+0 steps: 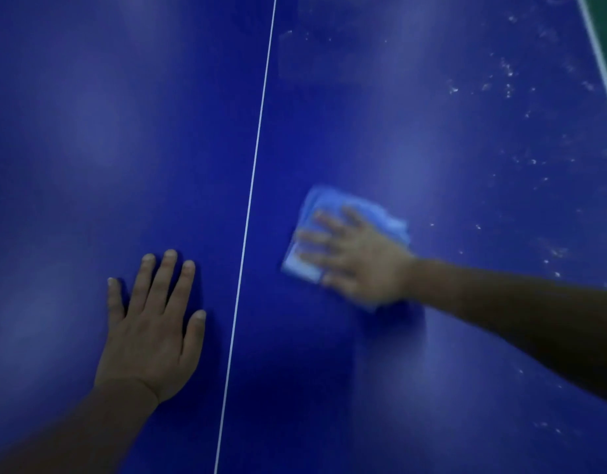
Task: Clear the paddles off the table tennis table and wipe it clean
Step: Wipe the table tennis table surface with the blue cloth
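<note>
We see a folded light-blue cloth (333,234) lying flat on the blue tabletop (466,131), just right of its white centre line (257,155). The right hand (357,258), blurred, presses on the cloth with fingers straight and spread. The left hand (155,323) rests flat on the tabletop left of the line, fingers spread, holding nothing. White specks (507,80) dot the surface to the right. We can read no writing anywhere.
</note>
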`<state>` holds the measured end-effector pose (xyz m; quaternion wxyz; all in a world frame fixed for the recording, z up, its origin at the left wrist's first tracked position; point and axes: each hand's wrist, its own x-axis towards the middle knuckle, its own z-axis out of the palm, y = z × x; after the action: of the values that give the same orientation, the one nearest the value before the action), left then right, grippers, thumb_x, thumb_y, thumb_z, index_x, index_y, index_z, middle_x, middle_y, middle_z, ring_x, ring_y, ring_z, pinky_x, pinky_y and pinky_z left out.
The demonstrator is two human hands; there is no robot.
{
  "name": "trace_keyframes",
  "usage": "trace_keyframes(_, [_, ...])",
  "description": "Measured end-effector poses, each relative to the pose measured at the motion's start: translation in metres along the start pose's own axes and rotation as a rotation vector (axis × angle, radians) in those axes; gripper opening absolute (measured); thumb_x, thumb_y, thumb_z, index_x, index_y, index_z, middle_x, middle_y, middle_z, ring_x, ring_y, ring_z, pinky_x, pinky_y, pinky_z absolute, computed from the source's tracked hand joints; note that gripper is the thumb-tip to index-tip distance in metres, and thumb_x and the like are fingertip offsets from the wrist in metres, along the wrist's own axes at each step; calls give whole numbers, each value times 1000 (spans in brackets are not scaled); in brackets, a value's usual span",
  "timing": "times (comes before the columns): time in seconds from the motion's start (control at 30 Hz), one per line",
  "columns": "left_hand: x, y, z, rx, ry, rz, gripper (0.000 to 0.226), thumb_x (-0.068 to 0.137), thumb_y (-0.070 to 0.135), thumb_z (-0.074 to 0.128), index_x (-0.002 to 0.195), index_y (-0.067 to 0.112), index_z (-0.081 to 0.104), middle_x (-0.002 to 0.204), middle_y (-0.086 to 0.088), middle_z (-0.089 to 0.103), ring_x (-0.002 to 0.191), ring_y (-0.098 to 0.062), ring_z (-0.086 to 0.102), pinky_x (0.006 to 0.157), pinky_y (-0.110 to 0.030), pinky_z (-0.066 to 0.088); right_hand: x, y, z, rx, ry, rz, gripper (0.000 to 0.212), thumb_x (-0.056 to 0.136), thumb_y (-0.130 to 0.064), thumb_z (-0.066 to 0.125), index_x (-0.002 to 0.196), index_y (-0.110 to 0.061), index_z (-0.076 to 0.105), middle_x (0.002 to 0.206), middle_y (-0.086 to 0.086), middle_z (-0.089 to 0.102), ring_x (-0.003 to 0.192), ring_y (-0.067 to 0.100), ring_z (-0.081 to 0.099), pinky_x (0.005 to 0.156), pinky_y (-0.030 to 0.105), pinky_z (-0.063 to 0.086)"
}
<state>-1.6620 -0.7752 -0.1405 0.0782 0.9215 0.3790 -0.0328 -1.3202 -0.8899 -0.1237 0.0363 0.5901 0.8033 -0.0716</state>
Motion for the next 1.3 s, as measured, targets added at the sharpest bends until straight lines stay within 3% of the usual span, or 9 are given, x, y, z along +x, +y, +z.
trace_keyframes(0.13, [-1,0,0,-7,11,1,66,100,45,21,157,11,24,166,-8,15,154,-27,6,120,-59,1,-40,151,-14,80,63,1110,70,93,-51,4,156,-28,23,164,4,19,149,38,17,112,68,17])
trace_keyframes(0.2, [1,0,1,-4,15,4,66,100,45,22,156,10,24,165,-9,17,154,-28,8,119,-60,3,-48,148,-16,160,93,1340,59,100,-46,18,157,-32,15,166,-2,9,151,35,5,115,68,7])
trace_keyframes(0.37, [-2,0,0,-16,18,1,66,100,44,22,156,10,27,166,-8,16,154,-28,7,120,-60,2,-26,-17,17,37,84,384,57,100,-48,24,153,-27,34,161,3,31,148,39,23,114,67,16])
trace_keyframes(0.43, [-1,0,0,-12,16,5,66,100,45,21,156,9,27,166,-8,16,154,-27,6,120,-60,2,-36,-5,17,-8,50,230,54,102,-47,29,152,-29,33,158,2,36,147,36,27,114,65,18])
trace_keyframes(0.63, [-1,1,1,-19,18,2,67,100,46,20,157,11,25,166,-7,16,154,-26,5,120,-60,2,-61,116,-3,223,129,1247,56,103,-47,21,157,-34,15,166,-5,10,152,31,3,117,64,5])
trace_keyframes(0.83, [-1,-1,1,-1,0,-9,68,100,49,17,158,13,23,167,-6,12,154,-24,0,121,-58,-1,-115,-101,28,39,42,331,53,99,-45,36,149,-29,41,159,5,33,146,41,26,111,70,21])
trace_keyframes(0.9, [-1,0,0,-5,0,-16,69,100,49,16,158,13,22,167,-5,11,154,-23,-1,121,-57,-3,-133,-93,28,32,-27,177,51,100,-46,37,148,-32,42,159,2,35,147,38,26,113,68,19])
trace_keyframes(1.13, [-1,0,-1,-7,14,-17,71,98,52,12,158,14,21,167,-6,11,154,-24,0,120,-57,-3,-94,31,13,243,171,1349,57,101,-49,20,156,-35,17,166,-6,12,152,31,5,115,68,7])
trace_keyframes(1.3, [-1,4,-3,26,29,-30,74,96,54,10,157,13,24,165,-9,17,153,-29,8,117,-62,3,-108,-187,37,75,135,646,56,98,-48,34,151,-31,37,159,1,34,148,39,24,111,71,18])
